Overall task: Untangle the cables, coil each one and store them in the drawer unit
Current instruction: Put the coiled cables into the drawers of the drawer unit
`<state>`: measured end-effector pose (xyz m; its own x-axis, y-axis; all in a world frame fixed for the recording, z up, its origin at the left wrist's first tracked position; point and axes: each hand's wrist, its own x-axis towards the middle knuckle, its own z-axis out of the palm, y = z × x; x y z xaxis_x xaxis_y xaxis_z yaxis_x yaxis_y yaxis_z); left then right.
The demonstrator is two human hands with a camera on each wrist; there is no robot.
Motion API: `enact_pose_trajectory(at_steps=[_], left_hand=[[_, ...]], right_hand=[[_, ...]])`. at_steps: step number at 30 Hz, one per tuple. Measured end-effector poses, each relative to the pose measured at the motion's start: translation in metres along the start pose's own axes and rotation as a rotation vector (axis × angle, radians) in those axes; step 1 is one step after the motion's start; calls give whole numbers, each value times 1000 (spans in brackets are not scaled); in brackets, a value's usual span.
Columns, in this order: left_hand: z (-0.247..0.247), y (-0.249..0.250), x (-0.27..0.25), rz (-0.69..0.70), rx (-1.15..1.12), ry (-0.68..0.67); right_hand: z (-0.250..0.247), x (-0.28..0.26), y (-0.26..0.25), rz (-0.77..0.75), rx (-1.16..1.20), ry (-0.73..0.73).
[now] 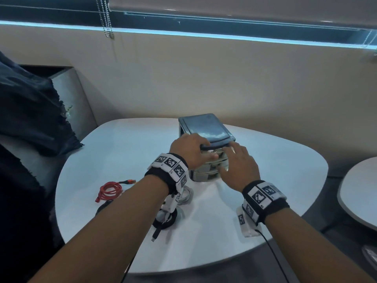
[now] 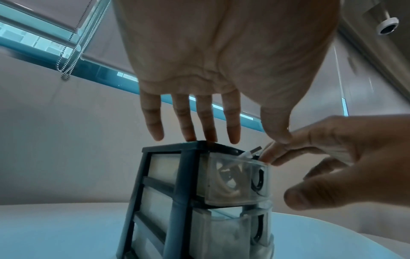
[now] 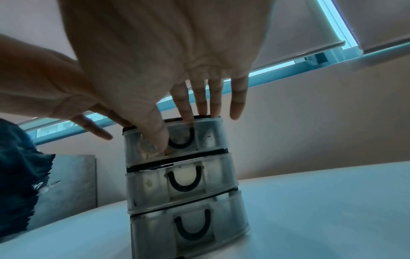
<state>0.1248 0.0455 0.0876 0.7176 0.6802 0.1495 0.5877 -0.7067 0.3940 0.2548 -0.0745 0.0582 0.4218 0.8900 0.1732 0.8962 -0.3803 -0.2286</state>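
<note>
A small dark-framed drawer unit (image 1: 206,125) (image 2: 168,192) (image 3: 188,192) with three translucent drawers stands mid-table. My left hand (image 1: 189,149) (image 2: 190,121) rests straight fingers on its top front edge. The top drawer (image 2: 233,178) (image 3: 208,138) is slightly pulled out; a white cable (image 2: 248,154) with a USB plug pokes up from it. My right hand (image 1: 237,162) (image 2: 332,154) (image 3: 177,70) reaches straight fingers over the drawer's rim beside that plug, thumb by the drawer front. A red coiled cable (image 1: 110,189), a black coil (image 1: 165,220) and a clear coil (image 1: 186,196) lie on the table.
The white rounded table (image 1: 122,150) backs onto a beige wall. A dark cloth (image 1: 30,109) drapes over a grey seat at the left. A second white table (image 1: 359,190) stands at the right. A bead chain (image 1: 106,17) hangs from the blind.
</note>
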Motion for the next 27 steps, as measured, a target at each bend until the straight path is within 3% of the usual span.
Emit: enact_pose_trajectory(at_steps=[9,14,20,27], left_hand=[[15,8,8,-35,132,137],[15,14,16,-31,286,92],[4,11,17,-45,186,-2],[6,-5,12,42,220,-12]], right_hand=[[7,-17,9,-76,30,124],[6,-22,10,-79,60,144],[12,-15,8,-84,228,166],[24,-7,3,-32,319,51]])
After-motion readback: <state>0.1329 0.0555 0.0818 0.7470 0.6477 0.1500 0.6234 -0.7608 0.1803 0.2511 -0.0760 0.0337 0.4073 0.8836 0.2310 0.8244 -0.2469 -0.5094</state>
